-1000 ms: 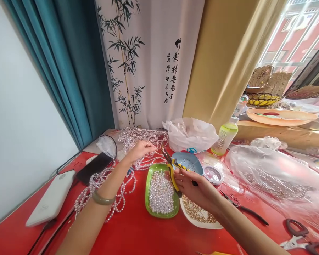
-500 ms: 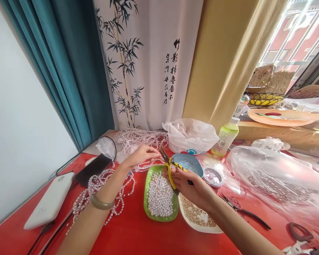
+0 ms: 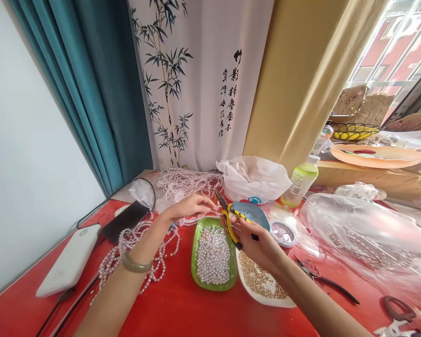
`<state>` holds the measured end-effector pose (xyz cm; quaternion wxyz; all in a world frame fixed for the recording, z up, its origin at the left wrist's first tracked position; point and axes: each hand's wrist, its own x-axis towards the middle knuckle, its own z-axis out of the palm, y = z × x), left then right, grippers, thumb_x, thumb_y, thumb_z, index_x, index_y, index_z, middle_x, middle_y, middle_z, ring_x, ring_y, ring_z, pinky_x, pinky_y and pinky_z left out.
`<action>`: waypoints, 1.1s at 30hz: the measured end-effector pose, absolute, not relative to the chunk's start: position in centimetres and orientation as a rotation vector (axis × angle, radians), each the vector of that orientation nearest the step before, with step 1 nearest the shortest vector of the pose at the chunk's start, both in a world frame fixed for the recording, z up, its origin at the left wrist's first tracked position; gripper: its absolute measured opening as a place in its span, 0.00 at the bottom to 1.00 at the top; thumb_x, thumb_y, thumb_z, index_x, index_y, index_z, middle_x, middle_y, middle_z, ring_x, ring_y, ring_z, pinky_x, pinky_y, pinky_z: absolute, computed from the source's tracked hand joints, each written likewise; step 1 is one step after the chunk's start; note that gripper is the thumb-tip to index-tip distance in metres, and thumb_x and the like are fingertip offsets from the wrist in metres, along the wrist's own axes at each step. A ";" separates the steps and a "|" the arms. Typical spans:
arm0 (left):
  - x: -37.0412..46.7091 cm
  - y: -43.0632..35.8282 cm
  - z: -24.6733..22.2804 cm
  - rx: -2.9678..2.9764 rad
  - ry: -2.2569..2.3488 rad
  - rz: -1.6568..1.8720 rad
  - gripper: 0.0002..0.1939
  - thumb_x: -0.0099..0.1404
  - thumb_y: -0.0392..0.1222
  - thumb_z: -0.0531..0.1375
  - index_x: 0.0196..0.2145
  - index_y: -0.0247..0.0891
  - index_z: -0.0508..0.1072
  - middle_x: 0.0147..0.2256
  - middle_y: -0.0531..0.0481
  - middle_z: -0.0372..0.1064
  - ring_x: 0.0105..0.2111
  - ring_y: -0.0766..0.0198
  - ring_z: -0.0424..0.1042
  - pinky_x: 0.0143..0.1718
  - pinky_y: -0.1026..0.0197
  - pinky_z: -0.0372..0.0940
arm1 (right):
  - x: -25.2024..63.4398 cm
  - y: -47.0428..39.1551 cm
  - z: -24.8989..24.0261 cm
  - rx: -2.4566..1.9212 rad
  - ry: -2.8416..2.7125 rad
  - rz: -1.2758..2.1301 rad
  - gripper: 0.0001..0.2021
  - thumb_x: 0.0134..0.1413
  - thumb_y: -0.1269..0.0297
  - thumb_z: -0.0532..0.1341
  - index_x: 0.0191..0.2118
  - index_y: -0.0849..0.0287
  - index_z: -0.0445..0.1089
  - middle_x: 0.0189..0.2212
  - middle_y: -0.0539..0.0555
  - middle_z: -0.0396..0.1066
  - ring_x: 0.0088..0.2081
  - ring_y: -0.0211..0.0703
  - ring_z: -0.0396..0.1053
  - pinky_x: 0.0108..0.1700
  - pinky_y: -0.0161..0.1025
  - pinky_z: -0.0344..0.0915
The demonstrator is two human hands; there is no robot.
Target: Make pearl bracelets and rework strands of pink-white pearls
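My right hand (image 3: 252, 236) is wrapped round yellow-and-black pliers (image 3: 228, 216), their dark jaws pointing up and to the left. Close by on the left, my left hand (image 3: 195, 206) pinches with its fingertips beside the pliers; what it holds is too small to make out. Below both hands sits a green tray (image 3: 214, 286) of pearly white beads (image 3: 213, 256). A white dish (image 3: 247, 290) of gold beads (image 3: 261, 276) lies under my right forearm. Behind the pliers is a blue-grey tray (image 3: 254, 213) with small pieces in it.
Strands of pinkish pearls (image 3: 189, 182) pile up behind my left hand, with more bead strands (image 3: 126, 245) beside my left forearm. A white plastic bag (image 3: 254, 180), a bottle (image 3: 300, 182) and a clear round case (image 3: 282, 232) stand behind. Second pliers (image 3: 326, 281) lie right, a white power bank (image 3: 68, 260) left.
The pliers have turned slightly in my right hand and shifted a little right in view. My left hand has come closer to them. The whole view has shifted slightly.
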<state>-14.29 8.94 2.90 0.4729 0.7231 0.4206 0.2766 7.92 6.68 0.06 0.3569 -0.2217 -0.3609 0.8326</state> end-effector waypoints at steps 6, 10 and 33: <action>-13.7 8.5 2.8 1.731 0.935 0.708 0.10 0.57 0.39 0.57 0.36 0.37 0.74 0.38 0.47 0.70 0.34 0.66 0.65 0.35 0.63 0.58 | 7.1 5.8 1.0 -0.571 -0.759 2.212 0.08 0.48 0.60 0.59 0.24 0.57 0.66 0.29 0.51 0.67 0.42 0.43 0.65 0.48 0.42 0.58; -13.5 8.2 3.2 1.749 0.893 0.698 0.09 0.57 0.39 0.57 0.34 0.37 0.74 0.36 0.48 0.69 0.32 0.67 0.64 0.33 0.64 0.57 | 6.8 5.9 0.4 -0.615 -0.872 2.144 0.02 0.42 0.68 0.62 0.24 0.59 0.68 0.27 0.50 0.67 0.38 0.41 0.65 0.46 0.38 0.59; -15.1 8.9 3.0 1.703 0.970 0.689 0.09 0.58 0.41 0.55 0.35 0.35 0.71 0.31 0.50 0.65 0.23 0.72 0.56 0.24 0.67 0.50 | 7.3 6.4 1.1 -0.692 -0.877 2.250 0.09 0.46 0.63 0.62 0.27 0.61 0.61 0.27 0.50 0.61 0.23 0.29 0.56 0.19 0.25 0.49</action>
